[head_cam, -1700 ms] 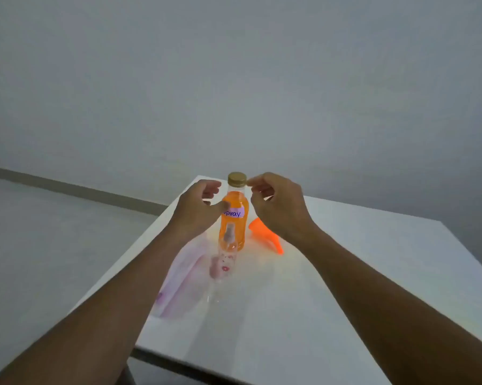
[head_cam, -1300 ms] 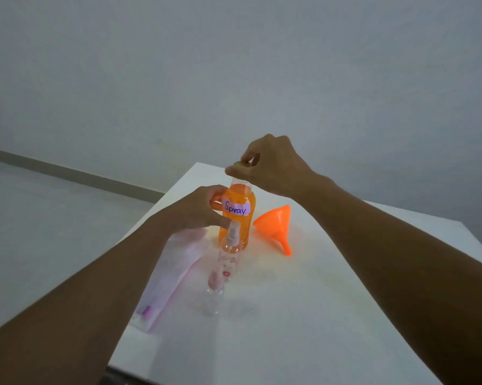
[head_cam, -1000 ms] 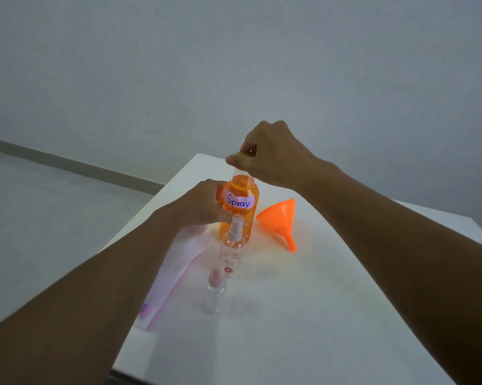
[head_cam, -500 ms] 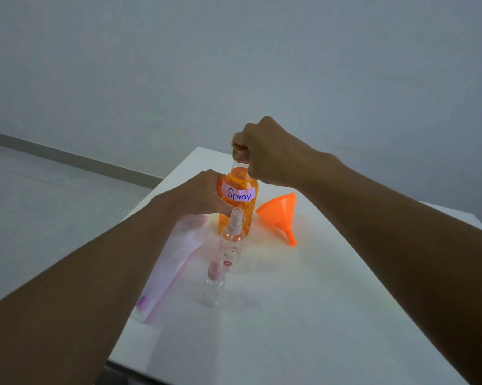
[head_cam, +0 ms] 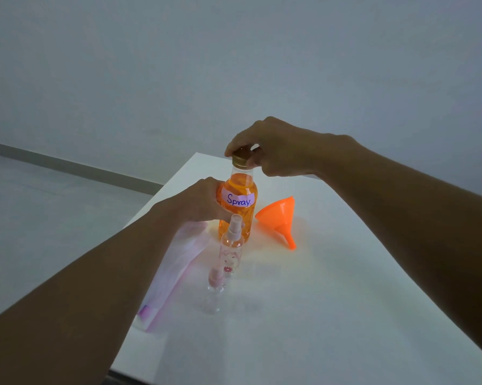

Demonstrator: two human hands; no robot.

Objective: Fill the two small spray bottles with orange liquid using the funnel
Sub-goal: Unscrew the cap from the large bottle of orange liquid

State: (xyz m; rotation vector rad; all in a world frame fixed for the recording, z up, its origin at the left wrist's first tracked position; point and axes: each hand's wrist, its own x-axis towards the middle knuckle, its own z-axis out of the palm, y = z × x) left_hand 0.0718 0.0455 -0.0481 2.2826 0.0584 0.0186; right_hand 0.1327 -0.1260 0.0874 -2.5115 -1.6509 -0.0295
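A clear bottle of orange liquid (head_cam: 238, 215) labelled "Spray" stands upright on the white table (head_cam: 331, 301). My left hand (head_cam: 203, 201) grips its body from the left. My right hand (head_cam: 273, 151) pinches its gold cap (head_cam: 240, 160) from above. Two small clear spray bottles stand in front of it: the nearer one (head_cam: 213, 294) with a pink top, the farther one (head_cam: 232, 250) with a flower print. An orange funnel (head_cam: 281, 218) lies on its side to the right of the big bottle.
A white and pink packet (head_cam: 175, 270) lies flat on the table's left part, under my left forearm. The table's left edge drops to a grey floor (head_cam: 53, 212). A plain wall stands behind.
My left hand closed around the orange bottle's body and my right hand came down onto the cap. The gold cap now shows between my right fingers; the bottle has stayed in place.
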